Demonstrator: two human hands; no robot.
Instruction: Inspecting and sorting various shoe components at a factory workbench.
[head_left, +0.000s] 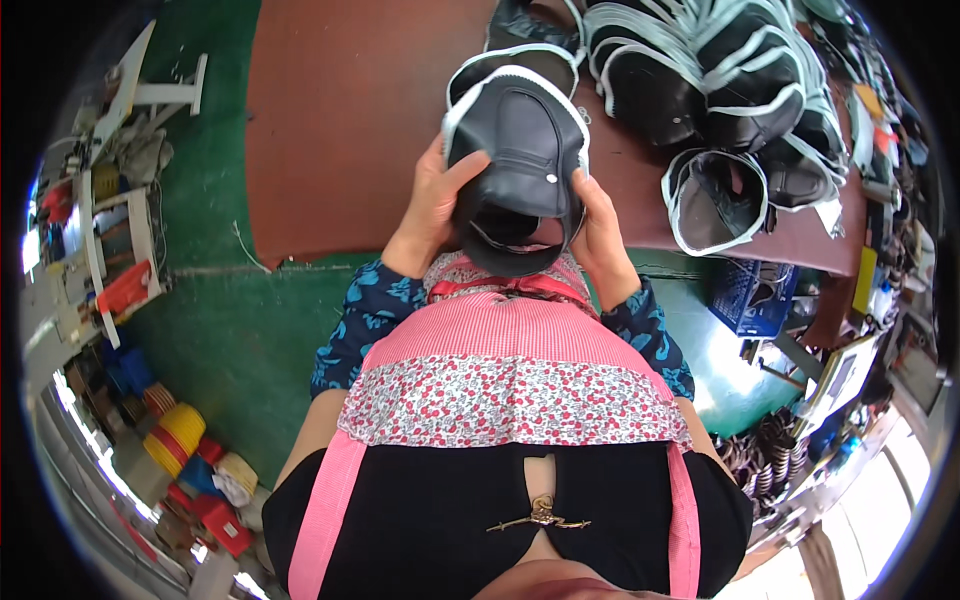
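Note:
Between my two hands is a black leather shoe upper (522,125) with a white edging along its rim and a small white spot near its opening. My left hand (436,198) is closed on its left side, thumb lying across the leather. On the opposite side my right hand (598,222) grips the edge, most of its fingers hidden underneath. The upper is held over the table's near edge, in front of my apron. Just behind it another white-edged upper (546,58) lies on the table, partly covered.
Stacks of similar black uppers (655,95) fill the right of the brown-red table (330,130). One loose upper (712,238) lies near its front edge. A blue crate (740,305) is below, at the right. Yellow rolls (172,440) and a red box (222,525) stand at lower left.

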